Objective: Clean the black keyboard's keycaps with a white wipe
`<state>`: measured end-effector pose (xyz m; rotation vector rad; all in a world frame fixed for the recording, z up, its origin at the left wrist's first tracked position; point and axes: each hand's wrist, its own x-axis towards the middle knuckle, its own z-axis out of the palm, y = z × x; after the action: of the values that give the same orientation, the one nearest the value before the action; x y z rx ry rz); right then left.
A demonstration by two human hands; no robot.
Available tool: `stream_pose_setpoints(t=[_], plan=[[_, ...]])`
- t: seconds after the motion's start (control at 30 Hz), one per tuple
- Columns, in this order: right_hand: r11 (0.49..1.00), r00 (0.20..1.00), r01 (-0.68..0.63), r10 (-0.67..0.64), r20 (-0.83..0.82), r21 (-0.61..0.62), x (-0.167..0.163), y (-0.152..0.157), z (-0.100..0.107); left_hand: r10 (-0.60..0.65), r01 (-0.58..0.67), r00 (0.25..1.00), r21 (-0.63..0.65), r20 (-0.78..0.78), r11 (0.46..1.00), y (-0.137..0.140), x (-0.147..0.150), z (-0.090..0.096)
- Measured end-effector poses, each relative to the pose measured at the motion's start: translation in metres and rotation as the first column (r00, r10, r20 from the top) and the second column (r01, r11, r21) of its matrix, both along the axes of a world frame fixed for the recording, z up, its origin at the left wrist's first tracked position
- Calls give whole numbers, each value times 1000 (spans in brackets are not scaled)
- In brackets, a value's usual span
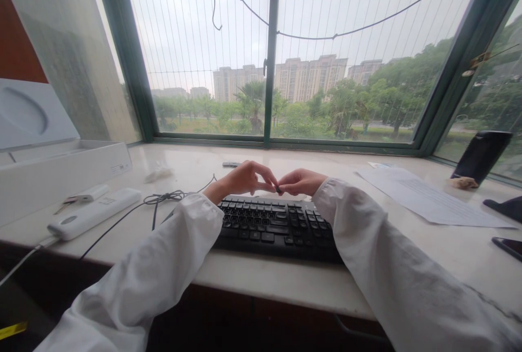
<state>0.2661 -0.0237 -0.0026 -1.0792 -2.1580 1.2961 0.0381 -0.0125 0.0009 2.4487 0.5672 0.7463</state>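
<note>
Over the back edge of a black keyboard (281, 240), my left hand (245, 178) and my right hand (304, 181) meet fingertip to fingertip. Between them is a small dark piece (278, 190), pinched by the thumb and forefinger of each hand. It is too small to tell its exact kind. The keyboard lies flat on the white sill, its back row partly hidden behind my hands and its right end by my right sleeve. Behind my left hand lies a short dark strip (231, 165).
A power strip (95, 213), a tied black cable (165, 197) and an open white box (65, 164) are at left. Paper sheets (428, 199), a phone standing upright (481, 159) and another dark phone (509, 247) are at right. A green-framed window (268, 96) borders the back.
</note>
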Motion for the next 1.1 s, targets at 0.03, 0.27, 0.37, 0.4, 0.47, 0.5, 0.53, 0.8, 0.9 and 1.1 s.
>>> stream_pose_setpoints(t=[0.03, 0.27, 0.37, 0.4, 0.47, 0.5, 0.53, 0.8, 0.9, 1.1], plan=[[1000, 1000, -1, 1, 17, 11, 0, 0, 0, -3, 4, 1000, 8, -7, 1000, 0, 0, 0], [1000, 997, 12, -14, 76, 25, -2, -3, 5, 27, -26, 1000, 116, -5, 993, -7, 2, 4], [998, 994, 51, -55, 95, 38, -3, -6, 8, 33, -33, 999, 158, 0, 987, -9, 3, 5], [997, 993, 67, -71, 99, 44, -3, -6, 9, 32, -31, 999, 166, -4, 986, -9, 3, 5], [995, 990, 84, -89, 110, 47, -4, -7, 9, 27, -22, 999, 164, -29, 986, -9, 3, 5], [996, 989, 83, -88, 119, 44, -4, -6, 9, 26, -18, 998, 155, -49, 988, -9, 3, 5], [996, 988, 80, -85, 129, 39, -5, -6, 9, 25, -15, 997, 143, -69, 990, -9, 3, 5], [996, 982, 88, -86, 167, -6, -7, -6, 8, 42, -26, 986, 100, -162, 995, -11, 2, 6], [998, 978, 57, -50, 204, -31, -9, -5, 6, 77, -64, 968, 60, -239, 996, -13, 2, 7], [998, 960, -34, 49, 277, -61, -15, -7, 0, 82, -78, 921, 26, -381, 997, -18, 2, 11]])
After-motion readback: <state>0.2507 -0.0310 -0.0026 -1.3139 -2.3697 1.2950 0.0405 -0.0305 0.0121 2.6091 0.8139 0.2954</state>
